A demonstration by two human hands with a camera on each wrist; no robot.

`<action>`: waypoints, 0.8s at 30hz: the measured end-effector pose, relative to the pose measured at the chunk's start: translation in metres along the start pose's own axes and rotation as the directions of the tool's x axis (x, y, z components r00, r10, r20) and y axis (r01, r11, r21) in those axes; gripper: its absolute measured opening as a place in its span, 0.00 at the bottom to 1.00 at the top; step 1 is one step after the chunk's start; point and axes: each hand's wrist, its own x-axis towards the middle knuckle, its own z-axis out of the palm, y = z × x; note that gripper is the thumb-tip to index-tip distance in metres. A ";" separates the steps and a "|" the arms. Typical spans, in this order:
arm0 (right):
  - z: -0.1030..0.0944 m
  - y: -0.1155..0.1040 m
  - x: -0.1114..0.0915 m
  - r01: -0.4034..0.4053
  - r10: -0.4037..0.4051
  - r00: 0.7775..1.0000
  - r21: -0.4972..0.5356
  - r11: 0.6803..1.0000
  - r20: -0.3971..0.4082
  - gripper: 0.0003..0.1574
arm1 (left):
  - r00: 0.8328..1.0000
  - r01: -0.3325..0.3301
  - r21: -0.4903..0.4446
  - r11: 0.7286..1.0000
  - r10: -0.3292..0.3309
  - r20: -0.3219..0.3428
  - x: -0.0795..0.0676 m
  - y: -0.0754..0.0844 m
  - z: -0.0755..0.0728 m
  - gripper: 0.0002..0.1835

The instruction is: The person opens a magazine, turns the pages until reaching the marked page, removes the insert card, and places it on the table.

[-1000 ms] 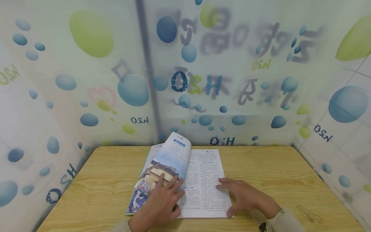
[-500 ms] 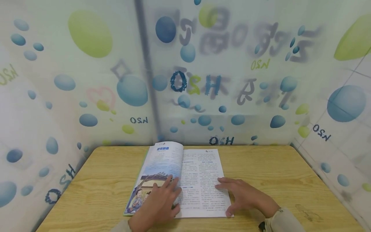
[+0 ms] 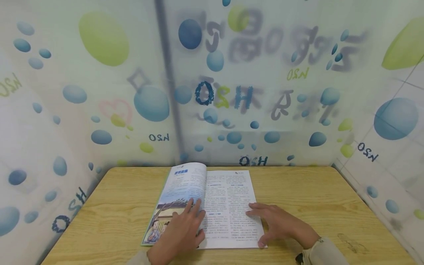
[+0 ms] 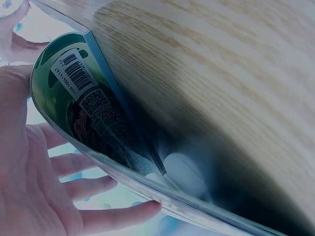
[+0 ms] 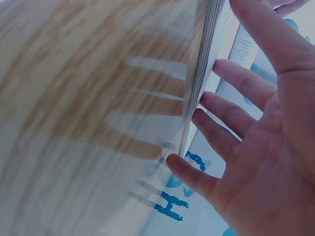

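Observation:
An open magazine point(image 3: 228, 209) lies on the wooden table, its right page full of printed columns. Its left page point(image 3: 185, 184) carries a blue heading and a drawing of a house and figures, and bulges up near the spine. My left hand point(image 3: 182, 230) rests with fingers spread on the lower part of that left page. In the left wrist view the cover point(image 4: 74, 98), with a barcode, curves up off the table beside the fingers. My right hand point(image 3: 281, 222) touches the right page's outer edge, fingers extended; the right wrist view shows the fingertips along the page edges point(image 5: 199, 73).
The wooden table point(image 3: 109, 206) spreads out on both sides of the magazine. Behind it and at the sides hang pale curtains point(image 3: 212, 140) printed with blue and green drops. A beige sleeve point(image 3: 326, 254) covers the right wrist.
The illustrated page, raised and slanting across the spine before, has come down flatter on the left side. My left hand has shifted slightly left with it. The right hand stays in place.

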 end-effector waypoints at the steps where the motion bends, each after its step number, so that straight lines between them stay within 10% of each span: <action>1: 0.000 0.000 0.000 -0.001 0.001 1.000 -0.001 1.000 0.000 0.60 | 1.000 0.002 -0.001 1.000 -0.002 0.001 0.000 0.000 0.000 0.24; 17: -0.001 -0.002 -0.001 0.009 -0.009 1.000 -0.004 1.000 0.002 0.59 | 1.000 -0.005 0.006 1.000 0.005 -0.006 -0.001 0.000 0.001 0.24; 24: -0.002 -0.002 -0.002 0.026 -0.026 1.000 -0.006 1.000 -0.010 0.57 | 0.991 -0.100 0.059 0.993 0.104 -0.080 0.002 0.001 0.005 0.24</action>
